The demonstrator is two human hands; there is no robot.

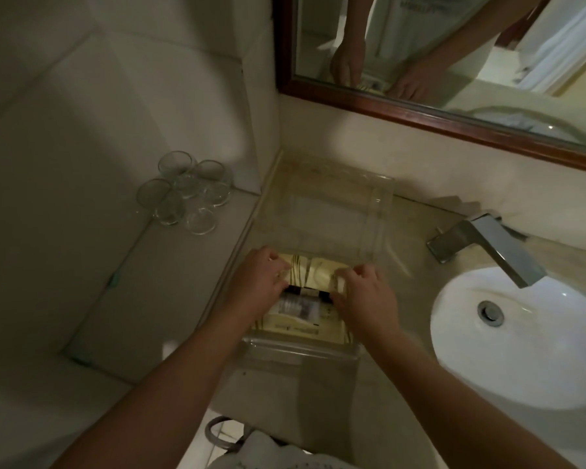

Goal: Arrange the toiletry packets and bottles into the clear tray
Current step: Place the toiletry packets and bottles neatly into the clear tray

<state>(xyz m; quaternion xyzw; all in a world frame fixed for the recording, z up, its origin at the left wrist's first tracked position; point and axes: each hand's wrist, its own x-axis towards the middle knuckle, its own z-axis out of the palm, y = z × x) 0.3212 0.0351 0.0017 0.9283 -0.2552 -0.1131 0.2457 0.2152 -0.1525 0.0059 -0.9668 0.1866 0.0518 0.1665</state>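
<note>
1. The cream packet [307, 270] lies crosswise in the clear tray [381, 211]. It sits just beyond some dark-capped items [305, 294], too blurred to name, and the other packets [295, 328] at the near end.
2. The left hand [263, 275] curls its fingers over the packet's left end, and the right hand [362, 292] pinches the right end.
3. Pressing down unevenly could crumple the packet or tip the items beneath it. A sideways shove might slide the light tray right, towards the sink [521, 360].
4. The tray rests on a beige stone counter [318, 387], with its far end against the wall corner.
5. A faucet [487, 245] stands to the right, drinking glasses [183, 194] cluster on the tiled ledge to the left, and a framed mirror [454, 120] hangs on the far wall. The light is dim.
</note>
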